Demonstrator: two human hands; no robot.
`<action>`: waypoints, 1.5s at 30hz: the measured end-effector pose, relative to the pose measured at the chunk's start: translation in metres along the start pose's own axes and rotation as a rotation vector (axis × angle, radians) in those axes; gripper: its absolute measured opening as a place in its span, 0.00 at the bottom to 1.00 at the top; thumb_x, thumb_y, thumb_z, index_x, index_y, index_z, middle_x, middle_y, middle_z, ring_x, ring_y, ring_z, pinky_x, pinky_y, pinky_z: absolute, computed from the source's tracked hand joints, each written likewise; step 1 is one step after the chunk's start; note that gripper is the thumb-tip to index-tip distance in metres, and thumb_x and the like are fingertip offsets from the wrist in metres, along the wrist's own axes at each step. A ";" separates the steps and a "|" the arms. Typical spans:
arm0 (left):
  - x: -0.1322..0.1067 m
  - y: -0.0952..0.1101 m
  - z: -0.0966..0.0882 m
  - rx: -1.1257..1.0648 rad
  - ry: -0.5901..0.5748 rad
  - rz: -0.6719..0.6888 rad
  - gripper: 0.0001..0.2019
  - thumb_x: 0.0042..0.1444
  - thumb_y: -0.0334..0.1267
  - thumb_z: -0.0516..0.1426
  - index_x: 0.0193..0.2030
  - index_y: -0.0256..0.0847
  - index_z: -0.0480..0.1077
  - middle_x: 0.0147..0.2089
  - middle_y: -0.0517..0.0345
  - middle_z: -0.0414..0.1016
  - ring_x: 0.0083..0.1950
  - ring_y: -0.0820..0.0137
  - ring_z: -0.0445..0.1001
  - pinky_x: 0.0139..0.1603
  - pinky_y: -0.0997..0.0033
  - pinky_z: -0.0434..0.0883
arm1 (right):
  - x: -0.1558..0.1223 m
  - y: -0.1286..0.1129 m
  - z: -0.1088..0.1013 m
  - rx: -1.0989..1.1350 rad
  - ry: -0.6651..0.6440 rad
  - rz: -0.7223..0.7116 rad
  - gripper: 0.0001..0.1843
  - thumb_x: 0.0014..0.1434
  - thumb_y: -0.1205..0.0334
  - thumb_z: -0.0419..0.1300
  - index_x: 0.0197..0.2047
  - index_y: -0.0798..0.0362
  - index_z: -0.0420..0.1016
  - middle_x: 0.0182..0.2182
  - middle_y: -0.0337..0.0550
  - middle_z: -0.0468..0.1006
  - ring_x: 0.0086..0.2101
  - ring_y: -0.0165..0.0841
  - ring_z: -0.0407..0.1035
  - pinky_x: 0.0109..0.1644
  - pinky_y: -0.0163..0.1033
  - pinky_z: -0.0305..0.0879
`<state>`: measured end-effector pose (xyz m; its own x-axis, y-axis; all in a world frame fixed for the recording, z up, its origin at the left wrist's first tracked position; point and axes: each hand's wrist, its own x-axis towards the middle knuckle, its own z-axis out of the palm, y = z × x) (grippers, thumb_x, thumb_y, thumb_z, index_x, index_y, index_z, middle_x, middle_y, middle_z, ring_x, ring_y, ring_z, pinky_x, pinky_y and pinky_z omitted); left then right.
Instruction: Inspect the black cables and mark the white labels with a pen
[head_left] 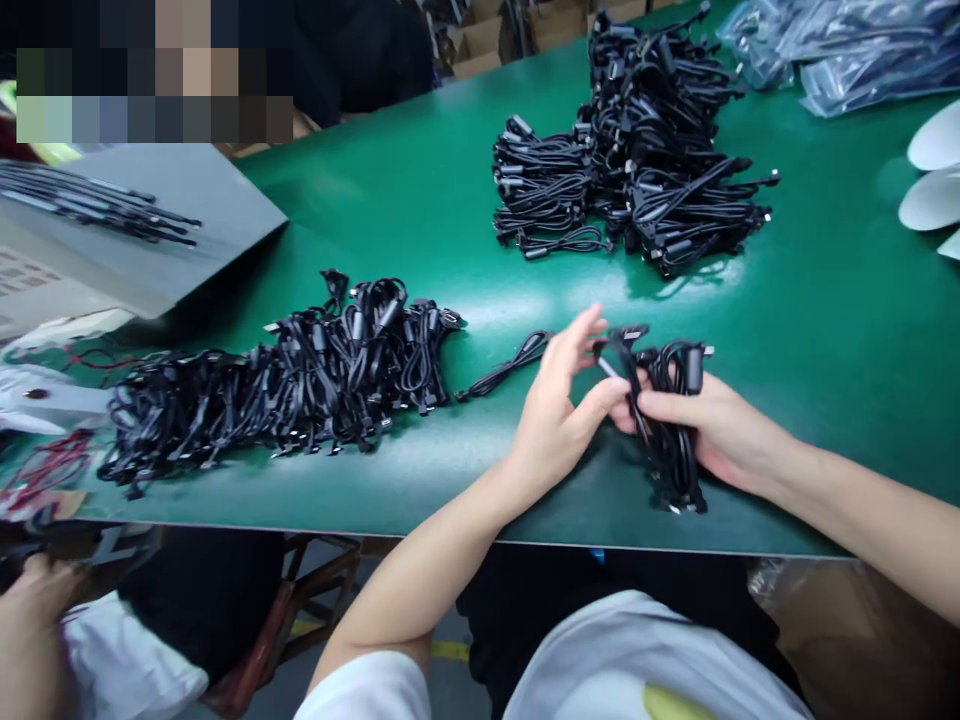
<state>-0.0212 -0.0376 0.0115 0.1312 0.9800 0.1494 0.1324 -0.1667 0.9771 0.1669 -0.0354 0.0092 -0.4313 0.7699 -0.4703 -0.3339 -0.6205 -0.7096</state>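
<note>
Your right hand (716,430) clenches a looped bundle of thin, rubbery black cables (671,435) at the near right of the glossy green table (420,205), while your left hand (559,410) pinches its upper strands between curled fingers and thumb.

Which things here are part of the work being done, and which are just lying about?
Handled: right hand, black cable bundle in its grip, left hand at the bundle.

Lying about: loose black cable, near cable heap, far cable heap, clear plastic bags, grey board.

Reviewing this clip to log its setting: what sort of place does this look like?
Probably a factory line: a long green workbench, heaps of black cables, and cardboard boxes beyond the bench.
</note>
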 end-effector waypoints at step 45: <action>0.019 -0.001 -0.023 -0.410 -0.061 -0.316 0.22 0.45 0.45 0.71 0.40 0.40 0.65 0.39 0.60 0.71 0.37 0.74 0.71 0.43 0.72 0.69 | -0.002 -0.013 -0.012 -0.108 0.041 -0.100 0.10 0.51 0.59 0.73 0.37 0.49 0.82 0.35 0.41 0.81 0.37 0.38 0.75 0.48 0.43 0.71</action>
<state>-0.0418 -0.0166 0.0167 0.2053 0.9656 -0.1595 -0.2191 0.2042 0.9541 0.1822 -0.0273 0.0135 -0.3652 0.8340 -0.4136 -0.2804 -0.5223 -0.8054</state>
